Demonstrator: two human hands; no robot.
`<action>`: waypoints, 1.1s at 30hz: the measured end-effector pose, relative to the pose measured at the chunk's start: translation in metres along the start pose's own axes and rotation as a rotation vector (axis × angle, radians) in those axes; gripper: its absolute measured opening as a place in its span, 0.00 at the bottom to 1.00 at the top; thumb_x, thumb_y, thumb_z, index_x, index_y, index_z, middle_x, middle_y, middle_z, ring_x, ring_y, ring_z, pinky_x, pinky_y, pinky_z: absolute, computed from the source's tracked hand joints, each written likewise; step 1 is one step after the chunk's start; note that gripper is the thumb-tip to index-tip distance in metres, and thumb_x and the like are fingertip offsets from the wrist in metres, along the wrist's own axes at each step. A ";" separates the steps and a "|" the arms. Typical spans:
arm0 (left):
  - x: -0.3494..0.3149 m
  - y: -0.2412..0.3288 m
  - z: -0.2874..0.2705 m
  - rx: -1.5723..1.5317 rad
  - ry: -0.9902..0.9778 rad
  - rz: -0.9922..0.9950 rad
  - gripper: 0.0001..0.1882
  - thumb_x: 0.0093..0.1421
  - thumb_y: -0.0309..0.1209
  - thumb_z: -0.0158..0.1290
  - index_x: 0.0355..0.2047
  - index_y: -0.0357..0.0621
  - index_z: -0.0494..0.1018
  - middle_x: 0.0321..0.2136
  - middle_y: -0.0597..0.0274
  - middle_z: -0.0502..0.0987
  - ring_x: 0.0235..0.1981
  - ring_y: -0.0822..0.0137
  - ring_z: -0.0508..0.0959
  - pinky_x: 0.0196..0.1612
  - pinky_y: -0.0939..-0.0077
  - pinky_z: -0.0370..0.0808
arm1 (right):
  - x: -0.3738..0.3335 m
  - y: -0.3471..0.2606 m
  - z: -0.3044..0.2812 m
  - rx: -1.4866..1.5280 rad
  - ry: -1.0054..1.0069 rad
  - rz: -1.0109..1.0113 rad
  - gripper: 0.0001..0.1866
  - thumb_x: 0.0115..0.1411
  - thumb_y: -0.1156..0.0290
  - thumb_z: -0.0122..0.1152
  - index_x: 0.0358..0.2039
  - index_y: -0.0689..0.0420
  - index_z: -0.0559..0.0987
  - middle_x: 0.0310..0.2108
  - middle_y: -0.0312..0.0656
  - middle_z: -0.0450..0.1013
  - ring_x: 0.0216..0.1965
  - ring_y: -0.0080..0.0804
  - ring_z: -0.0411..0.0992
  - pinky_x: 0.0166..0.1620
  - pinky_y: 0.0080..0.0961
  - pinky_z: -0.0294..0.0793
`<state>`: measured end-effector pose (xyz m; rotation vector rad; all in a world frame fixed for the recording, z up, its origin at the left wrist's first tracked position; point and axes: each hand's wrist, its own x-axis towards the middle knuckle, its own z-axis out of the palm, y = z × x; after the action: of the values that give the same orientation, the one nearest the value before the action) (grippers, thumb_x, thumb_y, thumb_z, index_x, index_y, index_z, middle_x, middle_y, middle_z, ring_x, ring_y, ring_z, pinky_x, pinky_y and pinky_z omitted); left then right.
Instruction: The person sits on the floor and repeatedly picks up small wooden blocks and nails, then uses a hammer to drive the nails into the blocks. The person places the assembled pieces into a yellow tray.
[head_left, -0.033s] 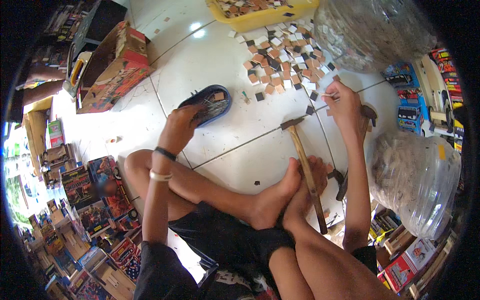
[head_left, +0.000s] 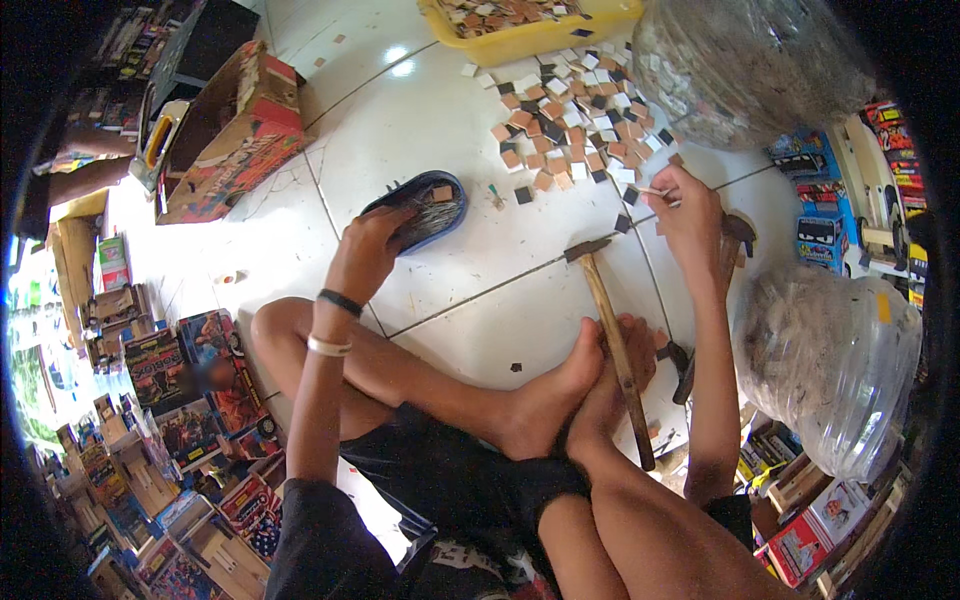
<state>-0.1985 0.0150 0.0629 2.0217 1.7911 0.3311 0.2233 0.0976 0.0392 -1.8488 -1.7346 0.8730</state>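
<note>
My left hand (head_left: 365, 252) reaches into a blue oval dish (head_left: 462, 212) of thin metal nails (head_left: 432, 218). Its fingers are bunched together among the nails, and whatever they grip is hidden. A small brown square piece (head_left: 442, 194) lies on top of the nails. Further right, my right hand (head_left: 690, 218) pinches a small pale square piece (head_left: 655, 191) between thumb and fingers, seen nearly edge-on. Beyond it, many square pieces (head_left: 570, 125) in white, black and brown are strewn over the floor. A wooden-handled hammer (head_left: 612, 345) leans across my feet, its head on the tiles.
More hammer heads show by my right forearm (head_left: 738, 230) and foot (head_left: 684, 372). A yellow tub (head_left: 540, 42) of pieces stands at the back. Clear plastic bags (head_left: 830, 360) line the right. Toy trucks (head_left: 190, 380) crowd the left, below a cardboard box (head_left: 235, 150). Another person's arm (head_left: 95, 180) shows far left.
The view has shifted very slightly. Both hands stay where they were, the left in the dish and the right holding the pale piece.
</note>
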 end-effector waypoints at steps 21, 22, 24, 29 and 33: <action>0.002 -0.001 -0.004 -0.584 0.289 -0.337 0.09 0.65 0.24 0.63 0.44 0.35 0.85 0.31 0.60 0.87 0.33 0.73 0.85 0.37 0.77 0.82 | -0.038 -0.038 0.088 0.074 -0.030 -0.302 0.10 0.58 0.74 0.74 0.40 0.58 0.85 0.37 0.43 0.80 0.37 0.39 0.82 0.40 0.33 0.82; 0.002 -0.003 -0.002 -0.636 0.280 -0.339 0.09 0.65 0.23 0.63 0.45 0.35 0.84 0.32 0.60 0.87 0.33 0.73 0.85 0.38 0.77 0.82 | -0.038 -0.038 0.089 0.076 -0.032 -0.307 0.09 0.59 0.76 0.73 0.40 0.60 0.85 0.37 0.43 0.80 0.36 0.36 0.83 0.40 0.30 0.83; 0.002 -0.006 0.001 -0.738 0.264 -0.347 0.10 0.65 0.22 0.63 0.47 0.33 0.83 0.33 0.59 0.87 0.34 0.72 0.85 0.40 0.78 0.83 | -0.038 -0.037 0.089 0.056 -0.027 -0.308 0.09 0.59 0.75 0.73 0.40 0.60 0.85 0.37 0.43 0.80 0.35 0.36 0.83 0.39 0.30 0.83; 0.003 -0.005 0.001 -0.645 0.232 -0.360 0.15 0.62 0.15 0.61 0.49 0.31 0.82 0.34 0.55 0.87 0.36 0.70 0.87 0.42 0.75 0.87 | -0.038 -0.037 0.089 0.067 -0.037 -0.294 0.09 0.59 0.73 0.74 0.41 0.58 0.85 0.37 0.42 0.80 0.36 0.38 0.82 0.39 0.32 0.82; 0.003 0.003 0.000 -0.593 0.302 -0.304 0.15 0.61 0.16 0.62 0.49 0.32 0.83 0.33 0.55 0.88 0.36 0.72 0.87 0.41 0.76 0.86 | -0.037 -0.036 0.091 0.082 -0.037 -0.279 0.09 0.59 0.70 0.74 0.41 0.54 0.85 0.37 0.41 0.79 0.39 0.43 0.81 0.42 0.38 0.79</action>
<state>-0.1951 0.0172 0.0637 1.3215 1.8468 0.9792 0.1328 0.0563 0.0071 -1.5016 -1.8924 0.8561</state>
